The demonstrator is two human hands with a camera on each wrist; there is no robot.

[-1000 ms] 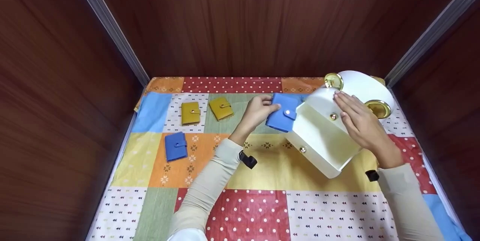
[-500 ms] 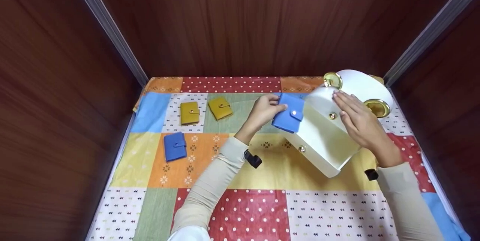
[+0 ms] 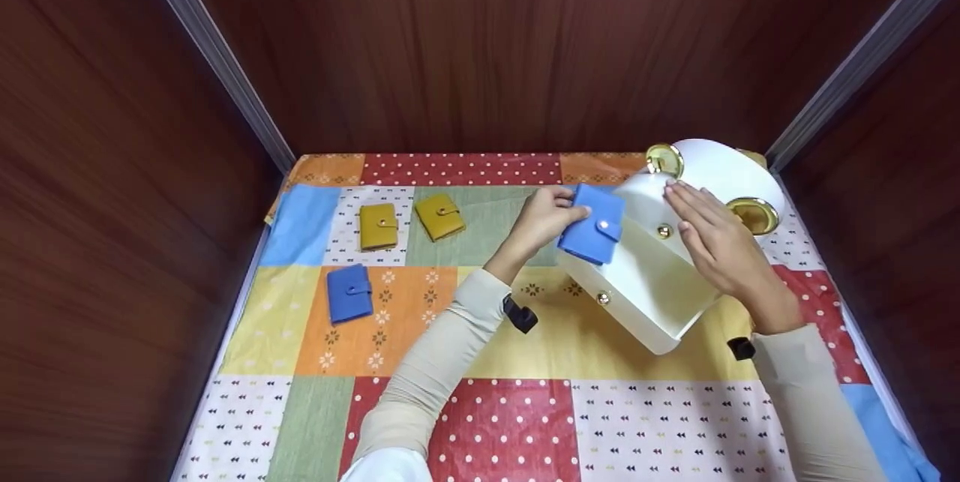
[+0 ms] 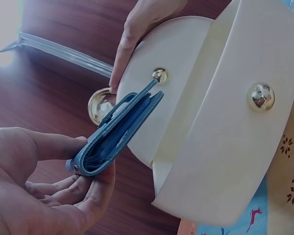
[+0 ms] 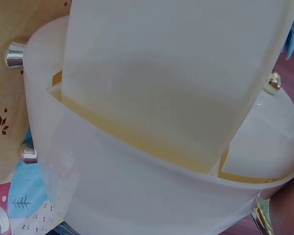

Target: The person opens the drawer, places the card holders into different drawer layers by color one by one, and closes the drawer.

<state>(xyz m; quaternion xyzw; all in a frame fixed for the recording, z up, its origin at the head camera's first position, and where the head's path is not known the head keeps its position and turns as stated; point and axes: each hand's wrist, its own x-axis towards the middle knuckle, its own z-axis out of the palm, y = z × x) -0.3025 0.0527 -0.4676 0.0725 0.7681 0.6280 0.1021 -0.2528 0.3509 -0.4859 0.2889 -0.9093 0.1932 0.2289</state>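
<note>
My left hand (image 3: 541, 221) pinches a blue snap-button wallet (image 3: 594, 226) between thumb and fingers. It hangs over the far left end of a pulled-out white drawer (image 3: 637, 317) with a gold knob. From the left wrist, the wallet (image 4: 117, 129) is seen edge-on, its leaves showing. My right hand (image 3: 712, 242) lies with straight fingers against the white cabinet (image 3: 731, 167) that the drawer belongs to. The right wrist view shows the drawer (image 5: 171, 73) jutting from the cabinet body (image 5: 137, 181); only a bit of skin shows at its right edge.
Two mustard wallets (image 3: 379, 226) and a second blue wallet (image 3: 349, 293) lie on the patchwork cloth (image 3: 495, 422) at the left. Gold round fittings (image 3: 754, 216) stick out from the cabinet. Dark wooden panels (image 3: 465, 47) enclose the table's back and sides.
My left hand has carried the blue wallet to the right, from the drawer's left edge to over its far left end. The right hand and the drawer have stayed put.
</note>
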